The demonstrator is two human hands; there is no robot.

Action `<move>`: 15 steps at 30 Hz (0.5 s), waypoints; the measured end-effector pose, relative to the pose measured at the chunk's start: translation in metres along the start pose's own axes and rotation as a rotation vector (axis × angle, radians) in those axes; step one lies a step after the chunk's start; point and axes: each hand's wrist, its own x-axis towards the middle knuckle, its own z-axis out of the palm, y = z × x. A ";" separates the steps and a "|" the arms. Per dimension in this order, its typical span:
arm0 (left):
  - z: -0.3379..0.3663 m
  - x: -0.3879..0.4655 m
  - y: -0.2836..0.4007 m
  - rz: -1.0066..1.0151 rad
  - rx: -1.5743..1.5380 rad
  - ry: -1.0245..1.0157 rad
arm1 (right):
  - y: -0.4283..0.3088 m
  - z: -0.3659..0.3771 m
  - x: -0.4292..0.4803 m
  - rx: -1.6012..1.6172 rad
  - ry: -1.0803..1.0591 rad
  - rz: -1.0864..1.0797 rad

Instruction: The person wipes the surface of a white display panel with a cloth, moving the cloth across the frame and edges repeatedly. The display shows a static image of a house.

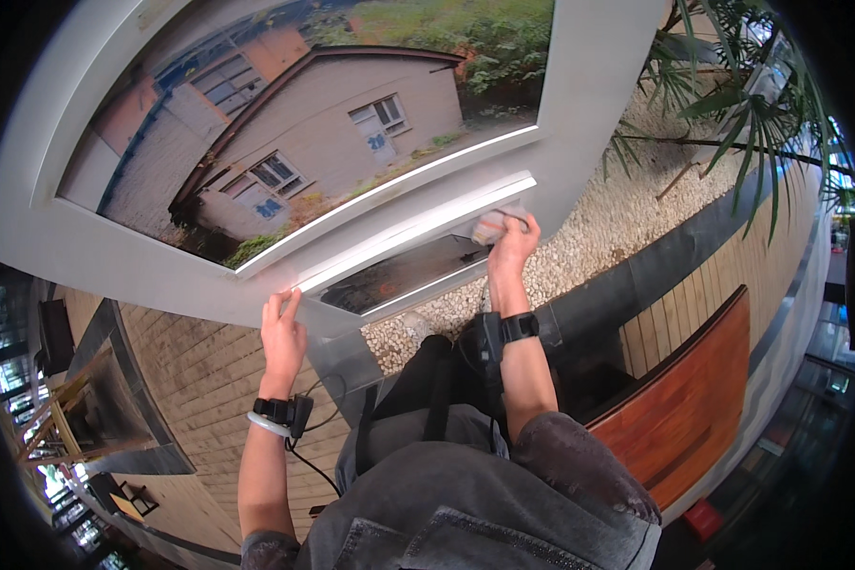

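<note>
A white display panel stands before me, with a large framed photograph of a house set into it. Below the picture a white ledge juts out, and under that is a narrow opening with a dark picture or reflective pane. My right hand grips a bunched, pale cloth by the ledge's right end, close against the panel. The fingertips of my left hand touch the left end of the ledge; nothing is held in it.
Pale pebbles lie beneath and right of the panel, bordered by dark stone edging. Palm-like leaves hang at the upper right. A reddish wooden tabletop or bench is at my right. Wooden planks cover the floor at left.
</note>
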 end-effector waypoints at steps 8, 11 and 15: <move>0.002 0.000 -0.002 -0.043 -0.022 -0.036 | 0.044 -0.020 0.000 -0.237 0.121 0.055; 0.003 0.000 -0.003 -0.028 -0.013 -0.018 | 0.088 -0.048 0.020 -0.299 0.127 0.326; 0.003 -0.002 -0.002 -0.023 -0.021 0.003 | 0.090 -0.037 0.010 -0.196 0.201 0.358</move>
